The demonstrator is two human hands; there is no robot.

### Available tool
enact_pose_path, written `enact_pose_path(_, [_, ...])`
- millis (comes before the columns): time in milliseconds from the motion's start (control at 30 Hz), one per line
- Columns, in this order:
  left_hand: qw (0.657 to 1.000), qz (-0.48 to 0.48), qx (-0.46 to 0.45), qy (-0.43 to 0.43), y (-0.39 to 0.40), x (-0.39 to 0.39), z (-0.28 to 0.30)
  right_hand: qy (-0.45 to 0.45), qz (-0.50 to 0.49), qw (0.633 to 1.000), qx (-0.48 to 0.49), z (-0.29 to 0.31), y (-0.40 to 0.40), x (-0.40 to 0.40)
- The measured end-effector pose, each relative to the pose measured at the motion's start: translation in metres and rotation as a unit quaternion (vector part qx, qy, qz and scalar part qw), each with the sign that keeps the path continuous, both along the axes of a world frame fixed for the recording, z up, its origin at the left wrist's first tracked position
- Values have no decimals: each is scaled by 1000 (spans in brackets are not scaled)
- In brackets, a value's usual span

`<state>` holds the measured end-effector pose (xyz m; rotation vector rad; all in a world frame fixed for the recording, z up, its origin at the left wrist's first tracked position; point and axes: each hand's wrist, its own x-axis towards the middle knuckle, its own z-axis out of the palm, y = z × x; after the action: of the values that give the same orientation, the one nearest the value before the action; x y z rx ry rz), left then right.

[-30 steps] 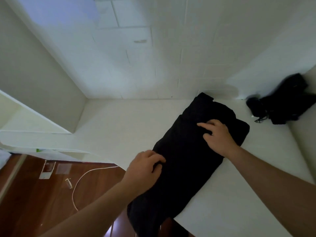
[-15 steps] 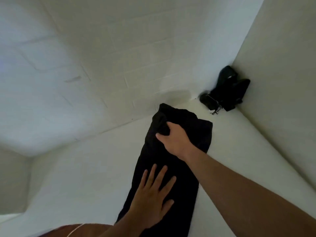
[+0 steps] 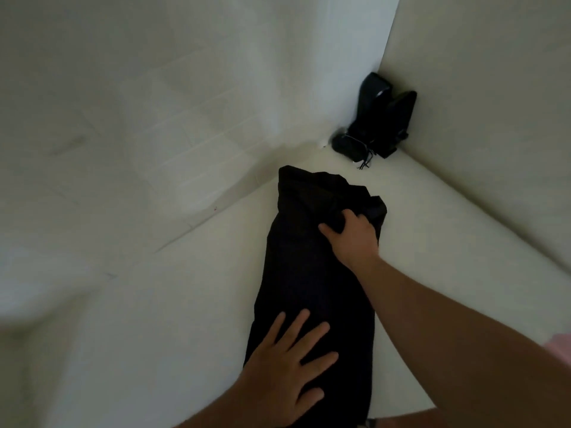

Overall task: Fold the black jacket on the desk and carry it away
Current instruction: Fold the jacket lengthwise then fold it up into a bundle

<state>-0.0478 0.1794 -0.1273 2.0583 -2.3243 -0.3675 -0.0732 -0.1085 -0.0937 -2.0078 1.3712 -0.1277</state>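
Observation:
The black jacket (image 3: 302,273) lies folded into a long narrow strip on the white desk (image 3: 160,319), running from the near edge toward the back corner. My left hand (image 3: 287,366) presses flat on its near end with fingers spread. Toward the far end, my right hand (image 3: 352,236) grips a bunch of the fabric, with the fingers curled into the cloth and partly hidden by it.
A black bag with dangling cords (image 3: 377,125) leans in the back right corner where the tiled wall (image 3: 154,103) meets the side panel (image 3: 494,118). Bare desk surface lies on both sides of the jacket.
My left hand went from curled at the jacket's edge to flat and spread on it. My right hand moved toward the far right part and closed on the fabric. The view swung right.

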Motion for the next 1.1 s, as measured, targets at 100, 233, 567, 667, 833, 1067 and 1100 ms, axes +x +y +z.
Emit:
enact_pose_path(100, [996, 82, -27, -2, -41, 29, 18, -79, 14, 994, -78, 15, 16, -16])
enact_pose_path(233, [989, 142, 36, -12, -94, 58, 10, -23, 249, 927, -281, 16, 64, -45])
enact_pose_path(567, [981, 171, 89, -27, -116, 63, -14, 135, 356, 924, -36, -29, 19, -35])
enact_pose_path(667, [980, 185, 76, -11, -114, 58, -8, 123, 342, 929, -63, -11, 27, -43])
enact_pose_path(833, [985, 152, -44, 68, -25, 10, 9, 48, 270, 951, -146, -21, 141, -130])
enact_pose_path(1067, [999, 9, 46, -22, 59, -2, -29, 140, 237, 951, -142, -63, 209, -182])
enact_pose_path(1100, [998, 12, 62, -22, 57, 0, -29, 144, 237, 950, -146, -61, 209, -180])
